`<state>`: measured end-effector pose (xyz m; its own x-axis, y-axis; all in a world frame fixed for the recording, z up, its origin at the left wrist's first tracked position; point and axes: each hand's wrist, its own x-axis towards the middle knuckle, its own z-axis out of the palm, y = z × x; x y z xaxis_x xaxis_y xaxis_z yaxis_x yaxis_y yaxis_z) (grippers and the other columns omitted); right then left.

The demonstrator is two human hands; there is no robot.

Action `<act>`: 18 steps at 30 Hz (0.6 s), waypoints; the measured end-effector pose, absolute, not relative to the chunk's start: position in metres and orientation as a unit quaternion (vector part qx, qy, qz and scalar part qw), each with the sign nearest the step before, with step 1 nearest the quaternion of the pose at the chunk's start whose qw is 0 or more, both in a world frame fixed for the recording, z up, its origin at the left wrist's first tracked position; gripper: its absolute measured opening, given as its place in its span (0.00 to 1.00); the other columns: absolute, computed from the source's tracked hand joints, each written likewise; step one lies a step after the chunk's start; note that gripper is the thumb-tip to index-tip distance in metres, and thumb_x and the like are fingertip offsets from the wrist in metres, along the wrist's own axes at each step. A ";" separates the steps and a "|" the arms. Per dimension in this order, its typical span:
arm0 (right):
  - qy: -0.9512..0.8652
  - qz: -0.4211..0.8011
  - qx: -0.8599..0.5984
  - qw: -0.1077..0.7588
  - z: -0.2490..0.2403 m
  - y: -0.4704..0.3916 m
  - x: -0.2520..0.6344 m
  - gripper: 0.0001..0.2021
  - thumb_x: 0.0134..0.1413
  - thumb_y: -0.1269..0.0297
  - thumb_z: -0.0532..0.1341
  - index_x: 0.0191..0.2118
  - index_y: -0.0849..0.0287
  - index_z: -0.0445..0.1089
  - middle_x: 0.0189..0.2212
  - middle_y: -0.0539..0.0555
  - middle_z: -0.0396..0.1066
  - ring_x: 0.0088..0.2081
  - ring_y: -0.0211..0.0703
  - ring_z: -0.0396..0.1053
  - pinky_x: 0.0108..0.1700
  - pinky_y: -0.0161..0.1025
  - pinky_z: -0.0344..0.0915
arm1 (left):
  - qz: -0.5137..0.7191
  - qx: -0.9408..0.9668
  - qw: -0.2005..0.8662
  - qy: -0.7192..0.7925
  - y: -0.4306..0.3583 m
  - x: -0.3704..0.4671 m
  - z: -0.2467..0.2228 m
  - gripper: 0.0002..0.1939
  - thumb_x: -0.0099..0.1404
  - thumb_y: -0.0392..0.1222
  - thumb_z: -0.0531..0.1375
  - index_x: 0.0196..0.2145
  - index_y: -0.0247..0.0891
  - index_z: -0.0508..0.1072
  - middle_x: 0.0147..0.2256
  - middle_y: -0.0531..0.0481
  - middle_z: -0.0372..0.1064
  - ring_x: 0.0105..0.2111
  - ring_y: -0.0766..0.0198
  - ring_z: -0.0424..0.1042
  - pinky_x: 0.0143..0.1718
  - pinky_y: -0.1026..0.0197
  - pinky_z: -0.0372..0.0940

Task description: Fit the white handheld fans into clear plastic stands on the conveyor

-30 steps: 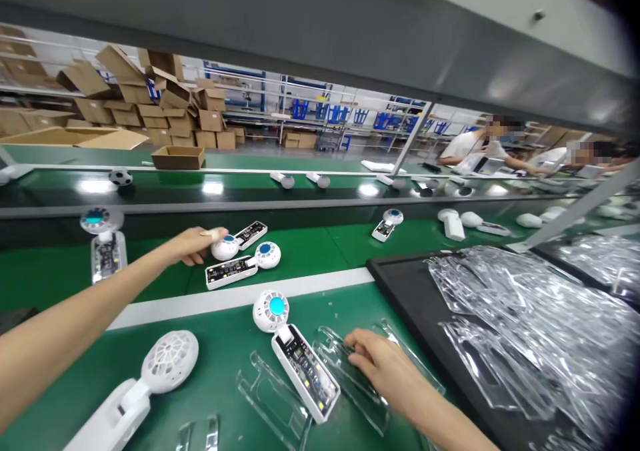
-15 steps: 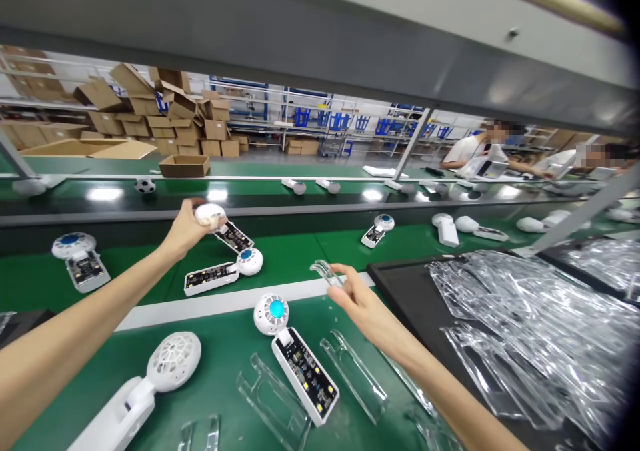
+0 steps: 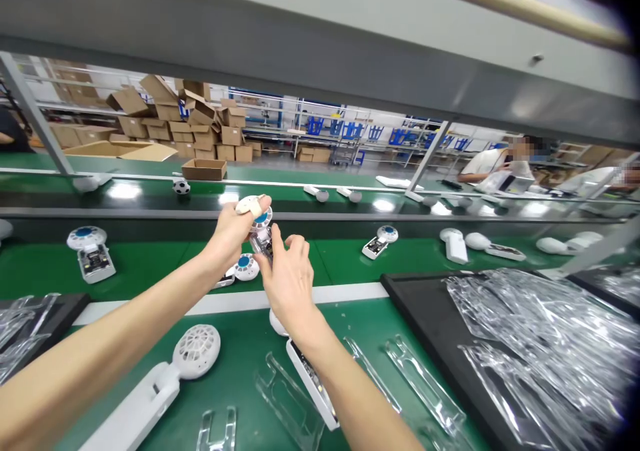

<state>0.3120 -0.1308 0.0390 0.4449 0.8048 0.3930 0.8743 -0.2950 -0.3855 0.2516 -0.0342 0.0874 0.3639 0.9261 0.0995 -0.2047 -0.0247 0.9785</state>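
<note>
My left hand [image 3: 230,234] grips the round head of a white handheld fan [image 3: 263,217] with a blue hub, above the green belt. My right hand [image 3: 290,271] closes thumb and fingers around the fan's open handle, where a circuit board shows. The clear plastic cover [image 3: 261,243] in my right fingers lies against that handle, mostly hidden. Just beneath, another fan [image 3: 247,267] rests on the belt, partly covered by my hands. Below my right wrist, a fan with an exposed board [image 3: 313,384] lies on the bench, and a white fan [image 3: 197,351] lies grille up at left.
Loose clear covers [image 3: 425,384] lie on the green bench. A black tray [image 3: 415,304] at right holds a heap of them; another tray stands at left. More fans [image 3: 87,237] sit along the belt. A metal beam [image 3: 300,57] crosses overhead. Co-workers sit at far right.
My hands have come together. The left carried its fan right; the right brought the clear cover from the bench to the fan's handle. The view has shifted slightly left.
</note>
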 end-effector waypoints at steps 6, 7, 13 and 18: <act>-0.546 0.006 -0.802 0.244 0.023 -0.140 0.326 0.35 0.64 0.64 0.53 0.70 0.53 0.35 0.44 0.62 0.66 0.46 0.54 0.66 0.45 0.49 0.66 | 0.497 0.494 0.666 0.255 -0.035 0.248 0.088 0.25 0.42 0.54 0.73 0.32 0.36 0.71 0.28 0.53 0.67 0.27 0.67 0.65 0.30 0.63 0.62; -0.551 0.010 -0.798 0.245 0.024 -0.141 0.330 0.35 0.64 0.65 0.53 0.70 0.53 0.35 0.43 0.61 0.66 0.45 0.53 0.66 0.45 0.48 0.66 | 0.492 0.486 0.685 0.228 -0.037 0.249 0.085 0.25 0.42 0.53 0.73 0.32 0.36 0.71 0.29 0.53 0.68 0.28 0.67 0.66 0.31 0.63 0.63; -0.580 0.010 -0.753 0.310 0.033 -0.141 0.347 0.30 0.62 0.62 0.55 0.68 0.49 0.48 0.43 0.59 0.66 0.45 0.52 0.64 0.47 0.47 0.64 | 0.338 0.480 0.766 0.261 -0.040 0.258 0.049 0.24 0.43 0.55 0.72 0.32 0.36 0.73 0.29 0.50 0.71 0.29 0.62 0.70 0.32 0.59 0.66; -0.411 0.075 -0.770 0.483 0.033 -0.117 0.367 0.26 0.67 0.55 0.40 0.43 0.60 0.73 0.35 0.58 0.73 0.36 0.46 0.68 0.41 0.40 0.64 | 0.430 0.492 0.698 0.293 -0.055 0.272 0.053 0.25 0.41 0.53 0.72 0.35 0.37 0.74 0.35 0.47 0.73 0.35 0.57 0.72 0.32 0.58 0.68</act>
